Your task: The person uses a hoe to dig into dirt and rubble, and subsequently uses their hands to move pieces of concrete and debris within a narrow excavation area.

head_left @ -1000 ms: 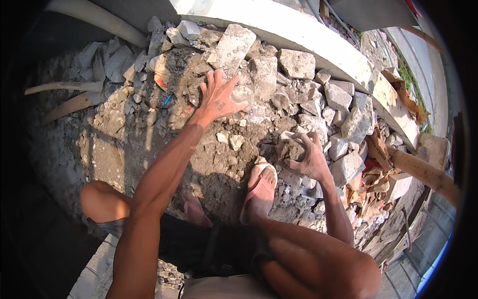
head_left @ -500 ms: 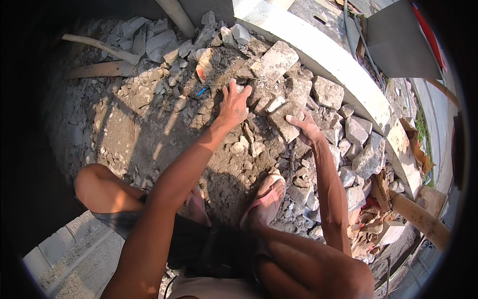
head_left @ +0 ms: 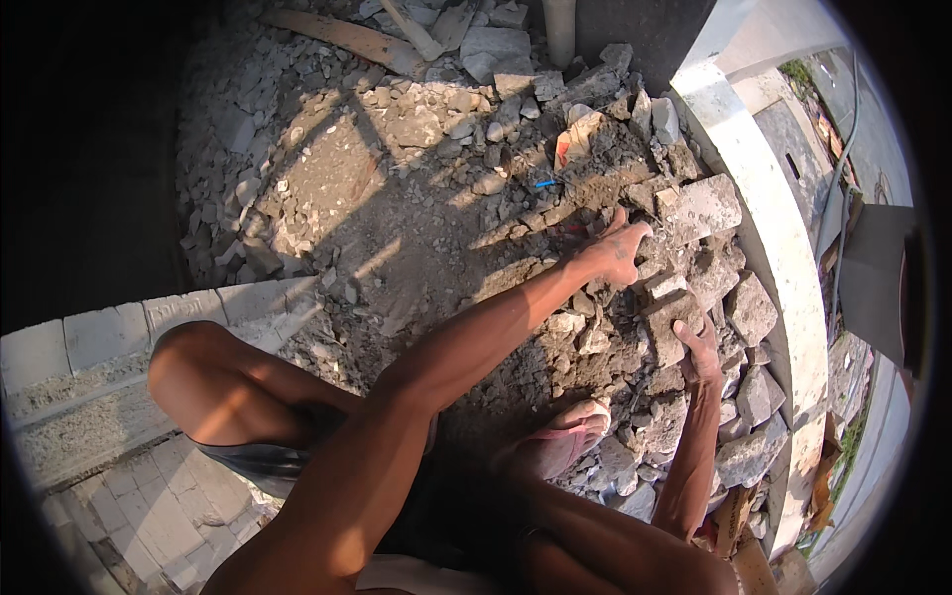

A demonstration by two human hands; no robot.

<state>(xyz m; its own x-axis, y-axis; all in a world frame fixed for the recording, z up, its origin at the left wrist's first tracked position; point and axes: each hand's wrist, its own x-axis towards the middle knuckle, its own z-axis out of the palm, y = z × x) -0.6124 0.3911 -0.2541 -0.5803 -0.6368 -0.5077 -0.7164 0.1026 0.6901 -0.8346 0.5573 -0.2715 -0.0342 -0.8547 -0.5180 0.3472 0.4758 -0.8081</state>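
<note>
Block (head_left: 664, 327) has gone from beside the foot (head_left: 587, 416) to among the stones (head_left: 751, 309), moved but unreleased: right hand (head_left: 700, 352) fingers clamped on it; left hand (head_left: 617, 253) fingers at rubble (head_left: 570, 369), grip can't tell.

This looks like an outdoor demolition or building site: grey-brown masonry rubble (head_left: 496, 159) lies beside a long, pale concrete ledge (head_left: 788, 268).

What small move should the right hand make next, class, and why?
I'd suggest the right hand gently press the rough block to test for wobble before letting go: the hand is on its near side, loose stones lie close by, and whatever supports it underneath is hidden.
</note>
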